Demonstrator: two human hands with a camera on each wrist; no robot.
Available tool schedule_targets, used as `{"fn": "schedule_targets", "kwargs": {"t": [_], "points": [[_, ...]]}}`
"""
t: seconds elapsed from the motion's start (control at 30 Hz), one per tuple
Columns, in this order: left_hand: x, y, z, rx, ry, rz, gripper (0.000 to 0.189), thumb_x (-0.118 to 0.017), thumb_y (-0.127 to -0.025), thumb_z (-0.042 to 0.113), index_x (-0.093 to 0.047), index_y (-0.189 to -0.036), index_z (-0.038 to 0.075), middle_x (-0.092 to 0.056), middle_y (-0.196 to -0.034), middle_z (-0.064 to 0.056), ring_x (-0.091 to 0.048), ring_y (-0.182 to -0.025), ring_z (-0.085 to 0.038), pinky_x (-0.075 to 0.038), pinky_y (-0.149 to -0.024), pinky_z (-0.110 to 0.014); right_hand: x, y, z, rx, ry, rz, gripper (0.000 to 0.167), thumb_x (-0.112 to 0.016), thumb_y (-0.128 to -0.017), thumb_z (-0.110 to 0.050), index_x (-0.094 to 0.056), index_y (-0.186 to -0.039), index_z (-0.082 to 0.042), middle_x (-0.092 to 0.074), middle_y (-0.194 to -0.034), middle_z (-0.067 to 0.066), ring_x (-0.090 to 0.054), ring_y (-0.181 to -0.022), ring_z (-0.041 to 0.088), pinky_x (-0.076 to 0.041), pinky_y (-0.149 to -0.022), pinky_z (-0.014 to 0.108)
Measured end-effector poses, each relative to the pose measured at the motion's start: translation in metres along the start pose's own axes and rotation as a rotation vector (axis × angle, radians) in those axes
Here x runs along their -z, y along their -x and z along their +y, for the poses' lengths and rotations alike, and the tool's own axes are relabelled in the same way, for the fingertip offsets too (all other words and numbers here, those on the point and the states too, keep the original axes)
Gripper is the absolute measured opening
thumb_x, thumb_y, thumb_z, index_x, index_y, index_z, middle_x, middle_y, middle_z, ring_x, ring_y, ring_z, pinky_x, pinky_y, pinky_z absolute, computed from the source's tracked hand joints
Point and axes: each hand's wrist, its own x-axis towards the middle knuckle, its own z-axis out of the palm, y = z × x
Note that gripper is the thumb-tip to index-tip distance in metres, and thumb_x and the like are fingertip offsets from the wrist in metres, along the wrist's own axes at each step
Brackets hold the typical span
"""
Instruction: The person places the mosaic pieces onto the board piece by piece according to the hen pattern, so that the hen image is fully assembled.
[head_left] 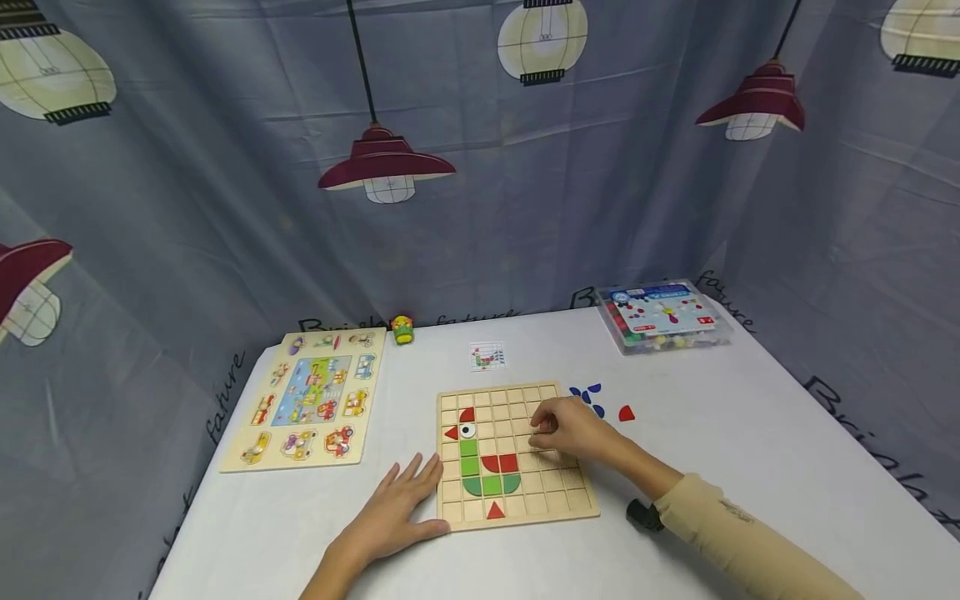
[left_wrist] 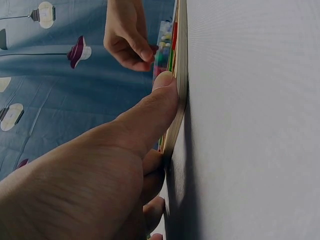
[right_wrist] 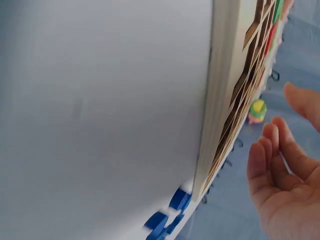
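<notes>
A wooden grid board (head_left: 547, 483) lies on the table, with red, green and white pieces set out in a bird-like figure. A red triangle (head_left: 495, 511) is in the row near its front edge. My left hand (head_left: 393, 510) rests spread at the board's left front corner, and in the left wrist view its thumb (left_wrist: 162, 95) presses along the board's edge. Over the right part of the grid hovers my right hand (head_left: 573, 427), fingers loosely bent. In the right wrist view its thumb and fingers (right_wrist: 260, 165) stand apart, with no piece showing between them.
Several blue pieces (head_left: 587, 395) and a red piece (head_left: 626, 413) lie right of the board. A pattern card (head_left: 487, 356) is behind it. A picture puzzle (head_left: 375, 367) lies left, near a small toy figure (head_left: 402, 330). A clear box (head_left: 663, 318) stands back right; a black object (head_left: 643, 515) is by the right sleeve.
</notes>
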Motion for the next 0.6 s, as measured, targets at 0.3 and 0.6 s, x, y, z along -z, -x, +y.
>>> {"fn": "schedule_targets", "kwargs": {"t": [0.3, 0.6], "points": [[0.001, 0.001, 0.002, 0.002, -0.001, 0.001, 0.091, -0.061, -0.082, 0.065, -0.039, -0.149, 0.008, -0.033, -0.158, -0.006, -0.023, -0.15, -0.034, -0.014, -0.122, -0.058, 0.037, 0.013, 0.043, -0.351, 0.105, 0.19, 0.036, -0.076, -0.081, -0.03, -0.068, -0.097, 0.001, -0.068, -0.086, 0.011, -0.058, -0.074, 0.02, -0.049, -0.061, 0.031], [0.002, 0.001, 0.003, 0.004, 0.005, -0.003, 0.09, -0.061, -0.083, 0.064, -0.039, -0.149, 0.008, -0.033, -0.159, -0.006, -0.022, -0.15, -0.034, -0.013, -0.122, -0.057, 0.055, 0.026, 0.079, -0.525, 0.121, 0.142, 0.045, -0.076, -0.079, -0.035, -0.048, -0.052, -0.014, -0.039, -0.048, -0.004, -0.036, -0.05, 0.012, -0.027, -0.046, 0.024]]}}
